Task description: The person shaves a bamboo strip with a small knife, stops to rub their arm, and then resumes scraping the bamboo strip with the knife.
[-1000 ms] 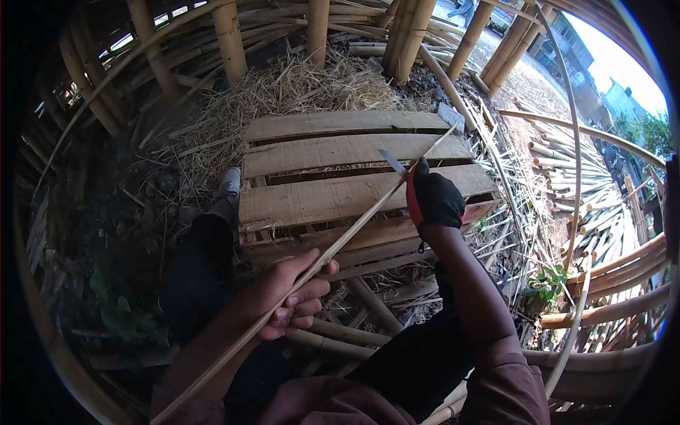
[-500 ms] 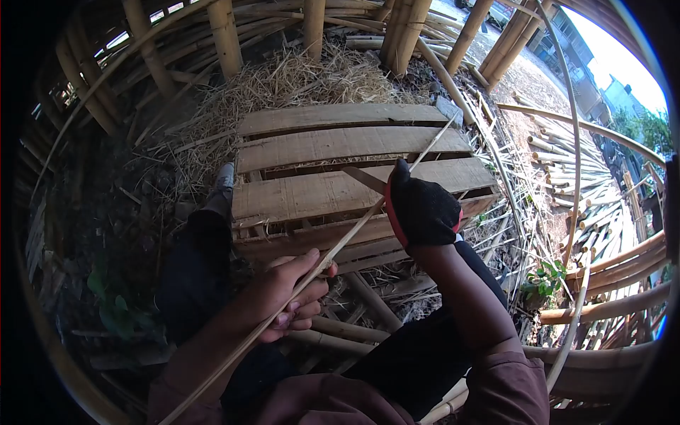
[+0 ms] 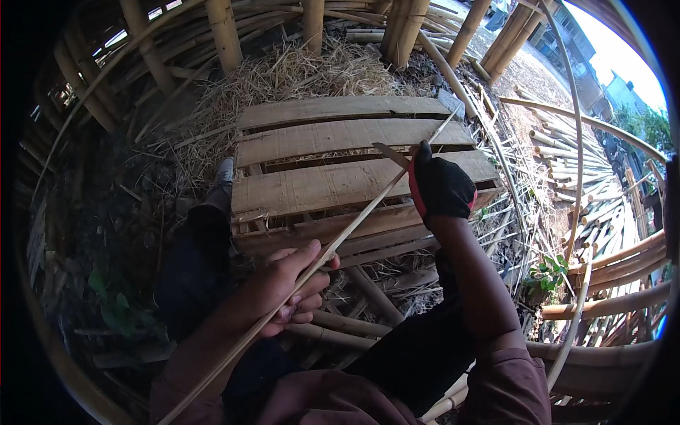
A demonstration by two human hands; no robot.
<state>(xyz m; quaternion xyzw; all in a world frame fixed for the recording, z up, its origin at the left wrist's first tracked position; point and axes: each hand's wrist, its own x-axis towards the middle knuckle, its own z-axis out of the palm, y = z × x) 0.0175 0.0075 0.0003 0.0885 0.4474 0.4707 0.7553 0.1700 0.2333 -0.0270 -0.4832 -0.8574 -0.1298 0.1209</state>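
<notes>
A long thin bamboo strip [image 3: 361, 217] runs diagonally from the lower left up over the slatted wooden pallet [image 3: 312, 191]. My left hand [image 3: 297, 287], bare, is closed around the strip near its middle. Farther up, my right hand [image 3: 443, 185], in a black and red glove, is closed on a knife whose handle is hidden in the fist. The knife's blade [image 3: 391, 154] points to the upper left and lies across the strip beside the thumb.
Dry straw [image 3: 304, 74] lies behind the pallet, with upright bamboo posts [image 3: 224, 35] beyond. Cut bamboo poles [image 3: 574, 159] are piled at the right. A shoe [image 3: 224, 173] stands at the pallet's left edge. Loose poles [image 3: 340, 326] lie below.
My right hand with the knife came back toward me along the strip, then moved up and away again. My left hand keeps its hold in nearly the same place.
</notes>
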